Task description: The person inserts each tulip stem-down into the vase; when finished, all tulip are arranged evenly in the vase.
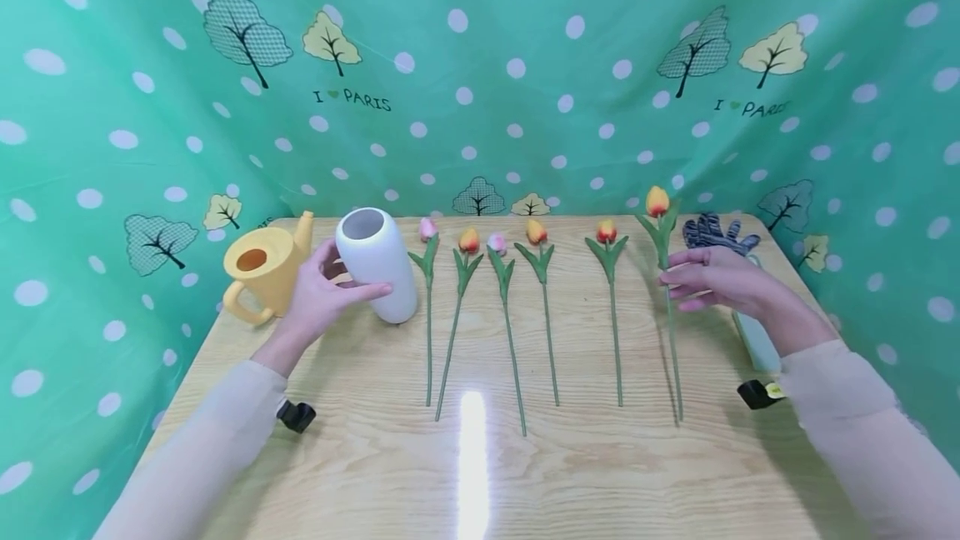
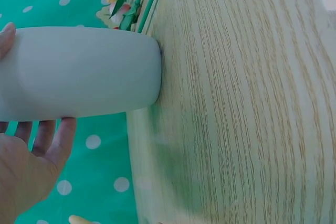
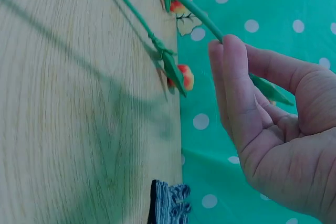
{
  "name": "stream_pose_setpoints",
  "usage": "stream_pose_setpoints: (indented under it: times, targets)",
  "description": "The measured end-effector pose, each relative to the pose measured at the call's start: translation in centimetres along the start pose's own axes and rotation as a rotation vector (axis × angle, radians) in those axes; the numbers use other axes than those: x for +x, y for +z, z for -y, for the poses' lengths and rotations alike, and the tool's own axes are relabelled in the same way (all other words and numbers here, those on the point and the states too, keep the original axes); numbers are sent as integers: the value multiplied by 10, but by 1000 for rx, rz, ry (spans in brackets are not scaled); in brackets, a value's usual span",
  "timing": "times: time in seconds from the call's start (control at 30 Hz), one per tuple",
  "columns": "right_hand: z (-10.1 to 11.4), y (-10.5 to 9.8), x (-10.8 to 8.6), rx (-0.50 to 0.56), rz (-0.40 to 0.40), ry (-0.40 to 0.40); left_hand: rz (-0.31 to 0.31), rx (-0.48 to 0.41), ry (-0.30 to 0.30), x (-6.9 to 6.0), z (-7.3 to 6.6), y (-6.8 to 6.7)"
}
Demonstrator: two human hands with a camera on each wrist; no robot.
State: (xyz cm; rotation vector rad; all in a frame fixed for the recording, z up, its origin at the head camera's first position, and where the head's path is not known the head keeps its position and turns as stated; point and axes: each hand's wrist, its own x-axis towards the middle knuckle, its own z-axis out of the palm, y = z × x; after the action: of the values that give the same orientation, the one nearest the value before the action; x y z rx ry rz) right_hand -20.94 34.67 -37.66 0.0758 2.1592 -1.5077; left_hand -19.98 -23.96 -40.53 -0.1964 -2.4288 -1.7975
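Observation:
My left hand (image 1: 318, 294) grips a white vase (image 1: 386, 273), thumb on one side and fingers on the other. In the left wrist view the base of the vase (image 2: 105, 72) is at the table surface; I cannot tell whether it touches. My right hand (image 1: 716, 280) pinches the green stem of an orange-red tulip (image 1: 657, 202) just below its leaves. In the right wrist view thumb and fingertips meet at this stem (image 3: 191, 6). Between the hands several more tulips lie in a row, among them a pink tulip (image 1: 428, 229) and an orange tulip (image 1: 536, 231).
A yellow watering can (image 1: 270, 261) stands left of the vase, beside my left hand. Dark striped gloves (image 1: 716, 233) and a pale green object (image 1: 757, 344), partly hidden by my right arm, lie on the right. A green dotted cloth (image 1: 480, 65) hangs behind the wooden table (image 1: 570, 473).

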Motion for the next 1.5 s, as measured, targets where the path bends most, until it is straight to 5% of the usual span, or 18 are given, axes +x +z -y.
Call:
stream_pose_setpoints:
  times: [0.43, 0.73, 0.97, 1.2, 1.5]
  targets:
    - [12, 6, -1, 178, 23, -61, 9, 4, 21, -1, -1, 0]
    - [21, 11, 0, 210, 49, -78, 11, 15, 28, 0, 2, -3]
    - [30, 14, -1, 189, 81, -90, 22, 42, -1, -4, -9, -2]
    - [43, 26, 5, 179, 112, -109, 15, 15, 17, -1, 3, -4]
    - [67, 45, 10, 347, 244, -242, 28, 12, 22, 0, 1, -3]
